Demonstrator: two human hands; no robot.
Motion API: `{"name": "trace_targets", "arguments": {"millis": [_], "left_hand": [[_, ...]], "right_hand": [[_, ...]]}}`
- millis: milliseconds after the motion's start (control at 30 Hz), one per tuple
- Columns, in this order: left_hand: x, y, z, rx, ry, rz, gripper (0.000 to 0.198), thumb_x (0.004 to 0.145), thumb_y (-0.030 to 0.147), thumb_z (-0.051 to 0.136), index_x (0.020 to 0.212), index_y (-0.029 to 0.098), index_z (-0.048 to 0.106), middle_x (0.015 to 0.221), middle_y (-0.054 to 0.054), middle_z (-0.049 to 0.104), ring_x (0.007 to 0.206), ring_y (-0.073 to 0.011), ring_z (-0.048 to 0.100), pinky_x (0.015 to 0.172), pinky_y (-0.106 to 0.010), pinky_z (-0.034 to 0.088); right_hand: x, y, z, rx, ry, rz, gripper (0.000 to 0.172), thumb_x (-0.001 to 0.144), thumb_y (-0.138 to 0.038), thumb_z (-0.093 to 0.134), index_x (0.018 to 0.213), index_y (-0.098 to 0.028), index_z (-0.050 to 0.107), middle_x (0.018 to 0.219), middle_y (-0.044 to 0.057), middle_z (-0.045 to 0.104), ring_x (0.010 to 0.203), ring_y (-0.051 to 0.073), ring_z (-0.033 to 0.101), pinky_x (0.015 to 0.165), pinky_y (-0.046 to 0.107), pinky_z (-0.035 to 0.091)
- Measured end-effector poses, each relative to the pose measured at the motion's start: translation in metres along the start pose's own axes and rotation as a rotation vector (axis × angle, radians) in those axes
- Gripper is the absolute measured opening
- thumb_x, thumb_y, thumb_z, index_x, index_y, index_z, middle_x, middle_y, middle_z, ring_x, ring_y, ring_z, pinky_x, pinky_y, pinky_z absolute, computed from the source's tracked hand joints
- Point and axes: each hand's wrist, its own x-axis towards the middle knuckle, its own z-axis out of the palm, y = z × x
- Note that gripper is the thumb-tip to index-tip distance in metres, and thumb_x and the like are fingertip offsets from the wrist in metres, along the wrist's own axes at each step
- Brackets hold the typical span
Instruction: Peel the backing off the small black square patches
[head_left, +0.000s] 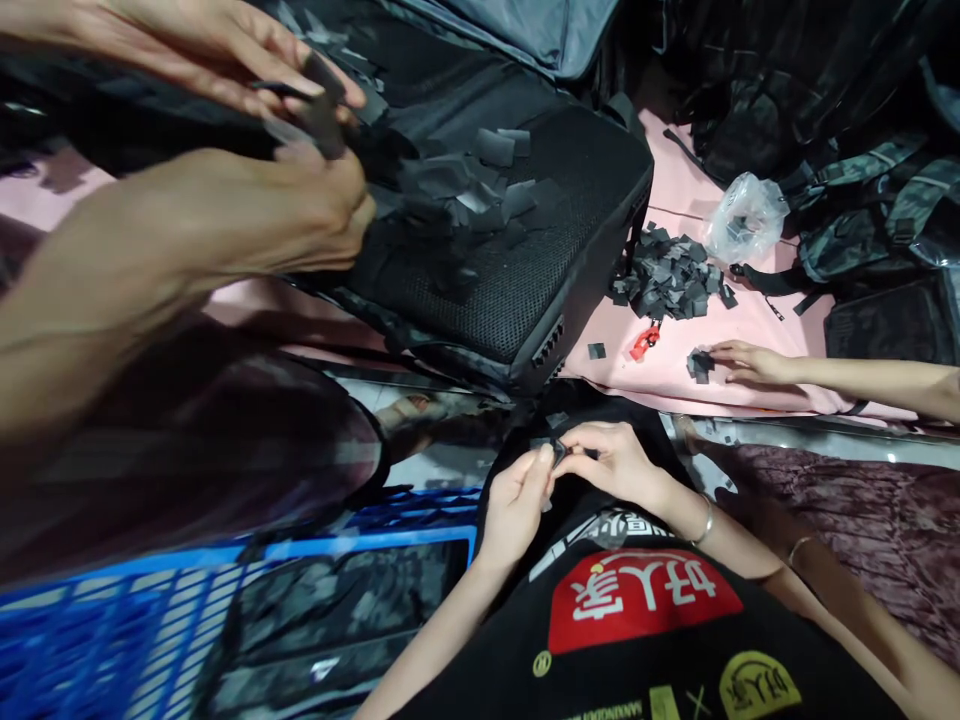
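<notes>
Low in the view, over the lap, my left hand (517, 500) pinches a small black piece (556, 453) between thumb and fingers. My right hand (619, 460) meets it from the right, its fingertips closed on the same small piece or a part joined to it. Both hands are close together above black clothing. Beyond them lies a black mesh-faced bag (495, 300) with many loose dark squares (457, 185) on top. A pile of similar squares (671, 272) rests on the pink cloth (600, 365).
At the upper left, another person's hands (270, 220) hold dark pieces. A different person's hand (750, 362) touches squares at the right, near a red item (644, 343) and a clear plastic bag (748, 218). A blue crate (187, 620) stands at the lower left.
</notes>
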Motion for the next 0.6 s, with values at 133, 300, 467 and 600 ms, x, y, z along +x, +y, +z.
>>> {"name": "trace_targets", "arguments": {"millis": [133,300,467,600], "left_hand": [[-0.002,-0.004,0.0,-0.113,-0.026,-0.024,0.048,0.086,0.052,0.047,0.052,0.019,0.038,0.046,0.004,0.033,0.044,-0.0088,0.029,0.044,-0.025,0.024],[-0.009,0.01,0.007,-0.454,-0.103,-0.109,0.049,0.083,0.052,0.052,0.053,0.02,0.031,0.044,0.007,0.027,0.04,-0.0061,0.024,0.042,-0.024,0.02],[-0.005,0.011,0.003,-0.602,-0.24,-0.21,0.046,0.082,0.046,0.055,0.055,0.021,0.028,0.042,0.01,0.019,0.036,-0.0039,0.015,0.04,-0.022,0.016],[0.005,0.001,-0.005,-0.491,-0.237,-0.207,0.046,0.082,0.055,0.05,0.057,0.02,0.036,0.043,0.008,0.025,0.038,-0.0058,0.022,0.039,-0.022,0.02]], "right_hand": [[0.004,0.0,0.002,0.069,-0.034,-0.011,0.024,0.085,-0.032,0.056,0.07,-0.016,0.065,0.071,0.003,0.064,0.064,0.011,0.055,0.061,0.022,0.04],[0.009,-0.003,0.015,0.534,-0.021,0.257,0.038,0.081,-0.047,0.055,0.06,-0.016,0.05,0.047,-0.005,0.042,0.042,0.005,0.037,0.043,0.019,0.031],[0.007,-0.005,0.024,0.921,-0.098,0.492,0.051,0.072,-0.063,0.057,0.059,-0.018,0.037,0.046,-0.01,0.028,0.031,0.001,0.018,0.03,0.017,0.013],[0.006,0.0,0.024,0.845,-0.031,0.47,0.053,0.077,-0.065,0.051,0.057,-0.017,0.039,0.043,-0.009,0.031,0.03,0.002,0.023,0.031,0.018,0.013]]}}
